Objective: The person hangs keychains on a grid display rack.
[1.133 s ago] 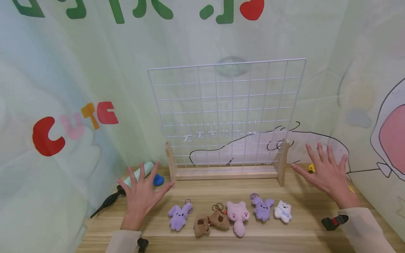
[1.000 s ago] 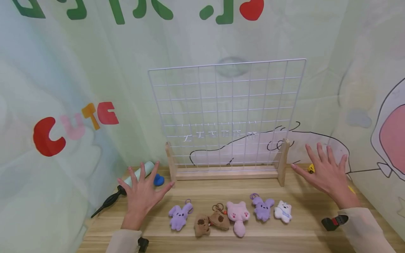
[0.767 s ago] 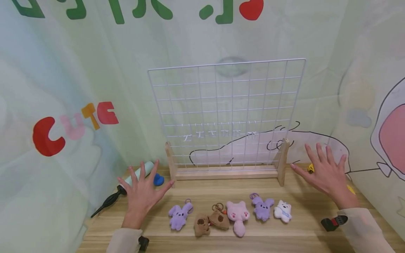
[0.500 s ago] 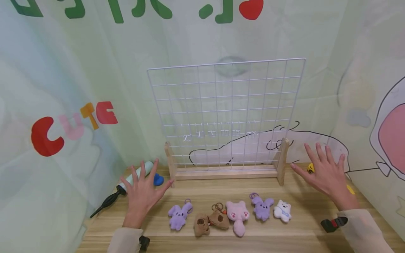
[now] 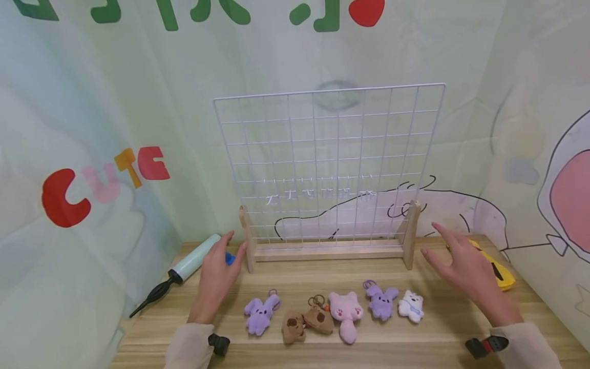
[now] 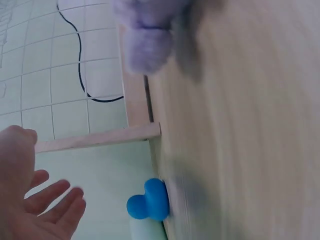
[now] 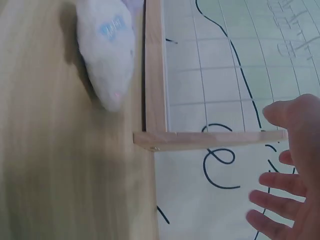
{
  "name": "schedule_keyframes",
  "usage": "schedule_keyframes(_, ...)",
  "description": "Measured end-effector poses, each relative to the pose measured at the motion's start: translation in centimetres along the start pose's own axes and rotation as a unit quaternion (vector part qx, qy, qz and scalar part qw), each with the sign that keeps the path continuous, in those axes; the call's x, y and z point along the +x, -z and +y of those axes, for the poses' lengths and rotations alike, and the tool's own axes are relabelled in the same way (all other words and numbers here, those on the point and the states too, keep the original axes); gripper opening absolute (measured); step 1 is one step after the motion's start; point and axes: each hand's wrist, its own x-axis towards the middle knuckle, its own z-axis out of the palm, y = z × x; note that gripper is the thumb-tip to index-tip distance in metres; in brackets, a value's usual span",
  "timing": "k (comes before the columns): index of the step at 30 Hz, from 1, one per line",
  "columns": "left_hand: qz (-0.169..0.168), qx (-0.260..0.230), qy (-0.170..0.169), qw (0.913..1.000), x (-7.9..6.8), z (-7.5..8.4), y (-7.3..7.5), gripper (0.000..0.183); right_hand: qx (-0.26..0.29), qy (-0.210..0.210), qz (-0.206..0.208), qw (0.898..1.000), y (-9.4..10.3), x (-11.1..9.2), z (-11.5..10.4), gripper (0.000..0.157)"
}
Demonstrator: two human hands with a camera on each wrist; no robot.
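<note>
My left hand (image 5: 215,270) hovers at the left foot of the wire grid rack (image 5: 338,169), fingers loosely bent and holding nothing. Beyond the opposite foot, my right hand (image 5: 465,269) hangs in the air, thumb and fingers apart, also holding nothing. In front of the rack lies a row of plush keychains: a purple rabbit (image 5: 260,315), two brown ones (image 5: 294,328), a pink one (image 5: 345,312), another purple rabbit (image 5: 382,303) and a white one (image 5: 411,306) with a blue bow. White hooks (image 5: 290,195) hang on the grid's lower wires.
A pale green pump (image 5: 193,262) with a black nozzle lies at the left, beside a blue object (image 6: 150,202) partly hidden by my hand in the head view. Behind my right hand is a yellow object (image 5: 500,271). Printed cloth walls (image 5: 138,92) enclose the wooden table (image 5: 438,343).
Both hands have turned from spread, palm-down poses to more sideways ones with fingers drawn together. The left shifted right, uncovering more of the pump; more of the yellow object now shows. The keychains stayed put.
</note>
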Motion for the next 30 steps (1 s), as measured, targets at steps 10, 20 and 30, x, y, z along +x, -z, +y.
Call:
schedule_keyframes(10,0.012,-0.104,0.032,0.9940,1.9,0.6,-2.2,0.041,0.119,0.009,-0.178,0.977,-2.5,-1.2,-0.2,0.025)
schedule_keyframes(20,0.028,-0.075,0.055,0.9953,2.8,0.9,-2.9,0.034,0.204,0.090,-0.299,0.928,-3.5,-2.3,2.0,0.021)
schedule_keyframes(30,0.017,-0.049,0.064,0.9966,2.8,0.8,-2.8,0.024,0.227,0.040,-0.324,0.918,-3.9,-2.8,2.2,0.022)
